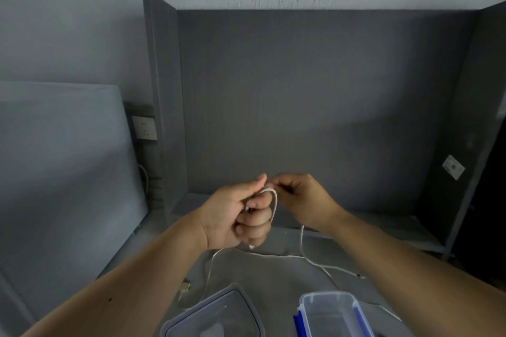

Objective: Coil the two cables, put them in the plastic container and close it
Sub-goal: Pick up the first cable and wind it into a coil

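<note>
- L hand (pixel 241 216) fisted round white cable (pixel 273 205), raised behind open container (pixel 328 314): anchors 1st loop.
- R hand (pixel 304 200) pinches strand tip beside it, feeding turns.
- Cable slack trails on desk (pixel 273 273) behind container; lid (pixel 216 314) sits off, left of it.
- 2nd cable: can't tell apart.

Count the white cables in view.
2, it seems. One cable is looped between the left hand and right hand; another trails on the desk. Their crossing strands make this uncertain.
</note>
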